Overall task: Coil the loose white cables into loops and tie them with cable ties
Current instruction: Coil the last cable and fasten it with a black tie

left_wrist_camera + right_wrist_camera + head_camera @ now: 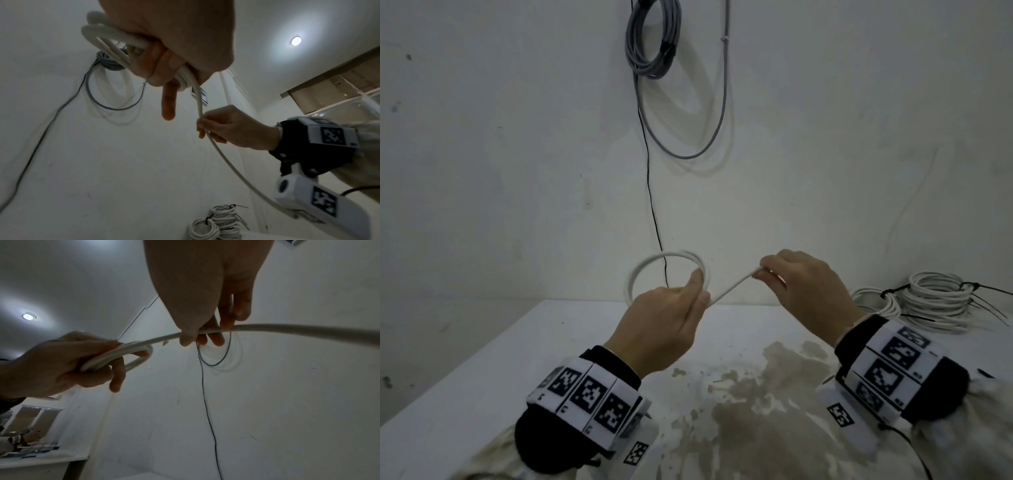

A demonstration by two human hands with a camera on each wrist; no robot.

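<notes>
- The desk is white, with a brown stain on its near middle.
- A grey coil hangs on the wall beyond the far edge; a thin black wire drops from it.
- Tied coils of white cable, bound with black ties, lie at the far right edge.
- The left hand, raised over the far middle of the desk, has its fingers curled round a small loop of the cable.
- The right hand, just right of it, pinches the cable's free run between thumb and fingers; the run trails back under that wrist.
</notes>
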